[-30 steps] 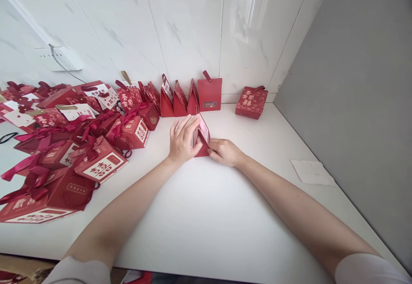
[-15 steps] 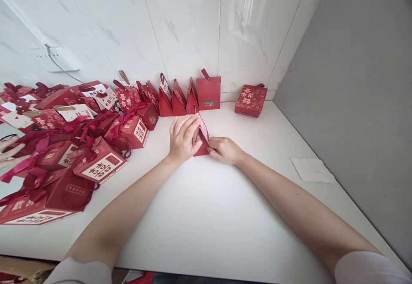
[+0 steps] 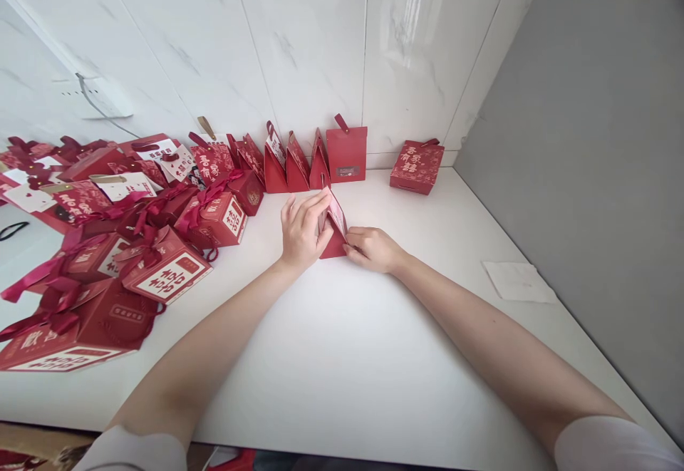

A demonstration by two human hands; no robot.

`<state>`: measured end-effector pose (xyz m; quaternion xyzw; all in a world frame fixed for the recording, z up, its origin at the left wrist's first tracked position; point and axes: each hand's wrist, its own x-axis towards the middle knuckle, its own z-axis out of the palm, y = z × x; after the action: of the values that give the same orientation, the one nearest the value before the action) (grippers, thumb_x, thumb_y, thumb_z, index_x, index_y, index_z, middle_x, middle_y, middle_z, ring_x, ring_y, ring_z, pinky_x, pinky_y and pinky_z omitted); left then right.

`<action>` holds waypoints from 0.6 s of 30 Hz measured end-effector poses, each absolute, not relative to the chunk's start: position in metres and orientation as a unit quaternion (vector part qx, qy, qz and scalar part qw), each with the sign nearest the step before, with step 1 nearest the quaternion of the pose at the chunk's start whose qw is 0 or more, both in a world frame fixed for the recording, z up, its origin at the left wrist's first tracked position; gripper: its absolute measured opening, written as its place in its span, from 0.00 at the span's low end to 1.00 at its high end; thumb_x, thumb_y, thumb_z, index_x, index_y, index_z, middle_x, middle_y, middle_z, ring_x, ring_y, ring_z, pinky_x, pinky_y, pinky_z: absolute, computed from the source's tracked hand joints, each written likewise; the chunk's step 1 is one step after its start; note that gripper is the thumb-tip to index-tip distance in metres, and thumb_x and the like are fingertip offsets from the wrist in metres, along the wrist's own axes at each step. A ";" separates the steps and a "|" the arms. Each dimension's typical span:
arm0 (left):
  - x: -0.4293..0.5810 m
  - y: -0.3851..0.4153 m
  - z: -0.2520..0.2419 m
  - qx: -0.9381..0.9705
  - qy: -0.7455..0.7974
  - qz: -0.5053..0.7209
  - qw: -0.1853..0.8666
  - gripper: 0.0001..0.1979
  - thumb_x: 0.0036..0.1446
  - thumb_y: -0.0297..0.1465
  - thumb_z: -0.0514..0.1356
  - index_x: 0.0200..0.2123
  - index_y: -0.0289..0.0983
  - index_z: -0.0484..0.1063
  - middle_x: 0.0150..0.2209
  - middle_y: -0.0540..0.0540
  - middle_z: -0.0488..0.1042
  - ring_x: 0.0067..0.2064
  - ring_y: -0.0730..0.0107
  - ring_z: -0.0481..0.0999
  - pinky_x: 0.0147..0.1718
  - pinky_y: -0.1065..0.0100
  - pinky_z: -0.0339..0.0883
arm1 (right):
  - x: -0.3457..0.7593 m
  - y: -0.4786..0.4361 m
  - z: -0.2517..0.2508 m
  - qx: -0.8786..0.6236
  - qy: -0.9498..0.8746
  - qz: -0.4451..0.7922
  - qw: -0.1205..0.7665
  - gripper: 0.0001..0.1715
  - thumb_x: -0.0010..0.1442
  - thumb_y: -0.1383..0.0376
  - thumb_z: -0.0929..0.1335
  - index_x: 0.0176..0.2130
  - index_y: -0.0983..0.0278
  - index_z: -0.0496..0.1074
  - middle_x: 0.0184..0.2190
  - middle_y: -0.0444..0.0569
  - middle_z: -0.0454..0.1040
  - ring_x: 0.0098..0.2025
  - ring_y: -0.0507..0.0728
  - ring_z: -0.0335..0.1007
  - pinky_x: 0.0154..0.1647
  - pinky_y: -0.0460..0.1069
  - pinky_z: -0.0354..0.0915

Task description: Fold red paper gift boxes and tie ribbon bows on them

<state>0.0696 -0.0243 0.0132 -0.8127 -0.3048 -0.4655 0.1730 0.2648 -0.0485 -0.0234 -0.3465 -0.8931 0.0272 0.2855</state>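
A small red gift box (image 3: 335, 248) with a peaked top stands on the white table between my hands. My left hand (image 3: 304, 232) is bent round its left side, fingertips at the top and thumb near the front. At the box's lower right edge, my right hand (image 3: 371, 249) has its fingers curled and pressed against the side panel. My left fingers hide part of the box. Close behind it, several peaked red gift boxes (image 3: 275, 175) stand in a row along the wall.
Many red gift boxes with ribbons (image 3: 168, 271) crowd the table's left side. A flatter red box (image 3: 417, 166) lies at the back right. A white paper (image 3: 518, 282) rests near the grey panel (image 3: 588, 172) on the right. A black loop (image 3: 13, 230) lies at far left.
Another person's hand at the left edge has gone out of view, uncovering the black loop. My hands and the box between them have barely moved.
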 end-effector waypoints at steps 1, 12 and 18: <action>0.070 -0.024 0.013 -0.812 -0.303 -0.467 0.172 0.24 0.56 0.26 0.55 0.57 0.42 0.63 0.56 0.43 0.73 0.56 0.62 0.72 0.63 0.52 0.51 | 0.265 -0.048 -0.023 -0.347 -0.893 0.026 0.285 0.13 0.65 0.67 0.60 0.28 0.63 0.64 0.28 0.46 0.66 0.29 0.53 0.61 0.31 0.48 0.56; 0.073 -0.026 0.013 -0.805 -0.307 -0.481 0.161 0.22 0.59 0.24 0.53 0.56 0.42 0.64 0.55 0.44 0.74 0.55 0.64 0.72 0.62 0.52 0.51 | 0.265 -0.048 -0.023 -0.347 -0.895 0.023 0.281 0.14 0.66 0.66 0.60 0.28 0.63 0.66 0.28 0.46 0.67 0.29 0.53 0.62 0.31 0.48 0.56; 0.073 -0.027 0.018 -0.801 -0.318 -0.483 0.156 0.19 0.59 0.24 0.53 0.53 0.42 0.67 0.53 0.46 0.75 0.54 0.64 0.73 0.62 0.52 0.51 | 0.266 -0.049 -0.023 -0.344 -0.895 0.020 0.283 0.14 0.66 0.66 0.60 0.28 0.63 0.66 0.28 0.46 0.67 0.29 0.53 0.62 0.30 0.48 0.56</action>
<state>0.0734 -0.0268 0.0177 -0.8006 -0.3182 -0.4831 0.1560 0.2656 -0.0485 -0.0233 -0.3444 -0.8951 0.0195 0.2825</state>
